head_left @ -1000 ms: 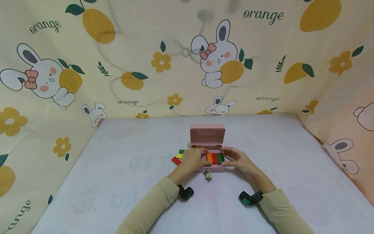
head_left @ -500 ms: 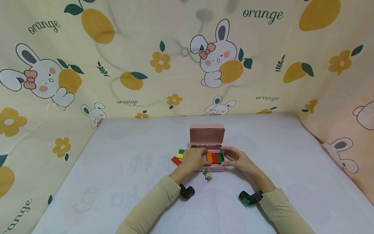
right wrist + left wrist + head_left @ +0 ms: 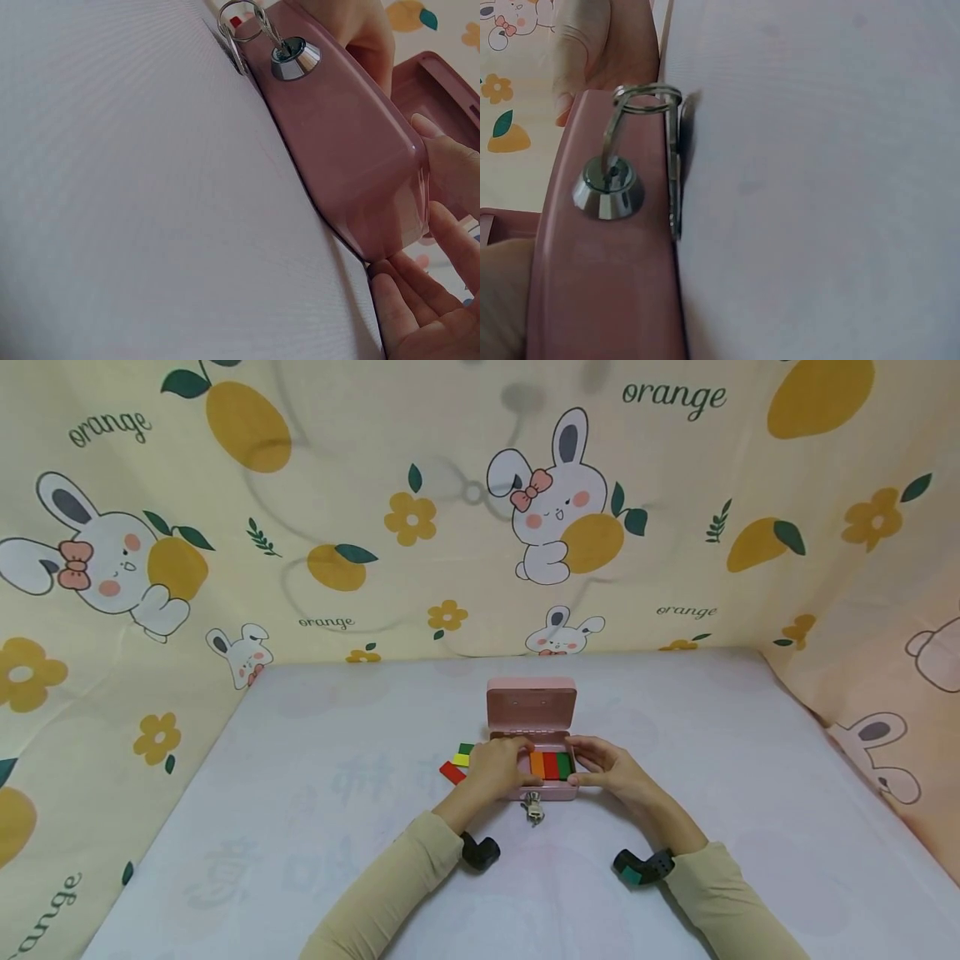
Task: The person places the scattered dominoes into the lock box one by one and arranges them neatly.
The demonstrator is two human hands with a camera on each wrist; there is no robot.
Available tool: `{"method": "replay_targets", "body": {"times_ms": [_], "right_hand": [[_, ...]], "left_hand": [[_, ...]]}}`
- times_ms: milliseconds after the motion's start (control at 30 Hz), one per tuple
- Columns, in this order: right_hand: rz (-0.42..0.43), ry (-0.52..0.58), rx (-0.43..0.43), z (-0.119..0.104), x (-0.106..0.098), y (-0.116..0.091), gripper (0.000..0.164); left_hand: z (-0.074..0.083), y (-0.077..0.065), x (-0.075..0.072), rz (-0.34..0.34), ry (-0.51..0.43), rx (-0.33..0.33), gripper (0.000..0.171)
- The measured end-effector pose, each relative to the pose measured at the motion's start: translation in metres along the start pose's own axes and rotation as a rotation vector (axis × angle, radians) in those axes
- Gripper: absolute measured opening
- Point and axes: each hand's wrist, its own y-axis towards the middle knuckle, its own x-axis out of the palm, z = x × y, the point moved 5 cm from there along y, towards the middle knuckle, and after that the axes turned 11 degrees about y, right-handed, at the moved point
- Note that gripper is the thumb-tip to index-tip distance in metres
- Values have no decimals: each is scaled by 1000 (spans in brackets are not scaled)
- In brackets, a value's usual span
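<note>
A small pink metal cash box (image 3: pixel 551 793) stands on the table with its lid (image 3: pixel 531 706) raised. Inside lies a row of blocks: an orange block (image 3: pixel 537 766), a red block (image 3: pixel 551 766) and a green block (image 3: pixel 564 766). My left hand (image 3: pixel 491 768) reaches into the left part of the box, index finger and thumb curved beside the row; whether it pinches anything is hidden. My right hand (image 3: pixel 611 772) grips the box's right end, thumb on its upper edge and fingers against the side, as the right wrist view shows. A key sits in the front lock (image 3: pixel 295 58).
Left of the box lie loose blocks: a red block (image 3: pixel 452 772), a yellow block (image 3: pixel 461 760) and a green block (image 3: pixel 467 748). Keys (image 3: pixel 533 810) on a ring hang at the box front. Behind the white table (image 3: pixel 337 843) hangs a patterned cloth (image 3: pixel 450 485).
</note>
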Motion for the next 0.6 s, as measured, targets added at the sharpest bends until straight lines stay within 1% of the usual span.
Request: {"method": "replay_targets", "body": {"times_ms": [133, 267, 467, 600], "right_hand": [[1, 4, 3, 1, 0, 0, 71], [-3, 0, -6, 1, -1, 0, 70], [-5, 13, -1, 2, 0, 0, 70], [0, 14, 9, 1, 1, 0, 71]], "left_hand": [[-1, 0, -1, 27, -19, 15, 56], [-2, -1, -2, 50, -59, 37, 54], [-5, -3, -6, 44, -116, 57, 50], [-7, -4, -10, 54, -142, 65, 48]]}}
